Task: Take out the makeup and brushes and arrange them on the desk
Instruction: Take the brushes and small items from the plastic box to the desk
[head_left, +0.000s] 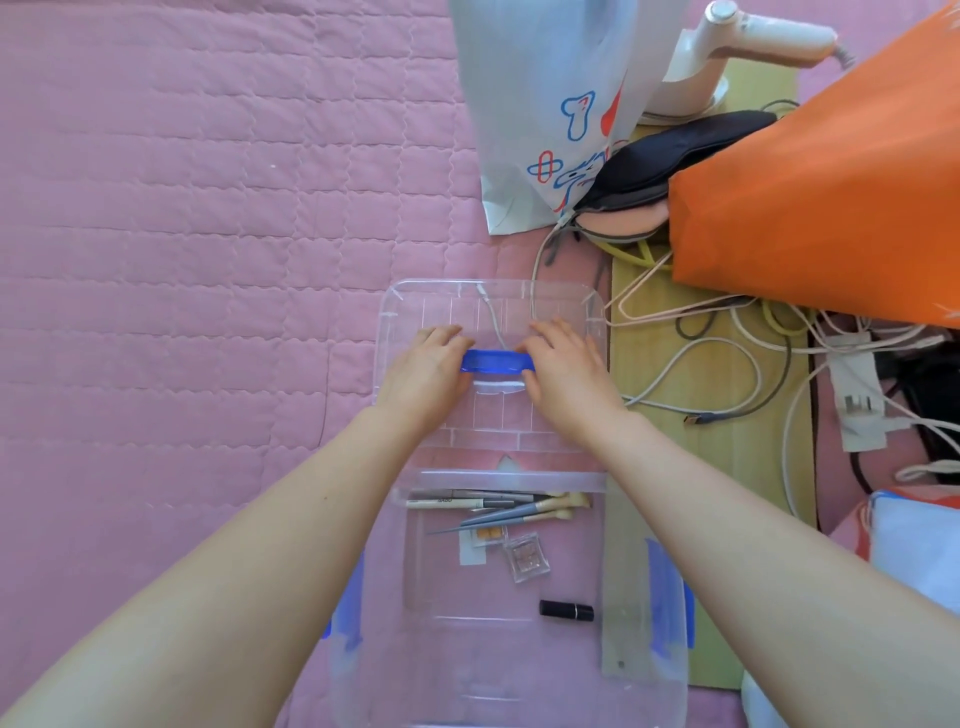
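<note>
An orange bag (831, 208) and tangled cables (727, 353) crowd the right. The left hand (426, 374) and right hand (566, 379) lie flat-fingered on the clear lid (493, 306). Grey brushes (519, 512) and a black lipstick (566, 610) lie in the open box (467, 649).

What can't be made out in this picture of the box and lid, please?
Head view: whether the left hand and right hand grip the blue handle or only rest on it; they cover its ends.
Head view: lettering on the brushes, too small.
Head view: near wall of the box, cut by the bottom edge.
</note>
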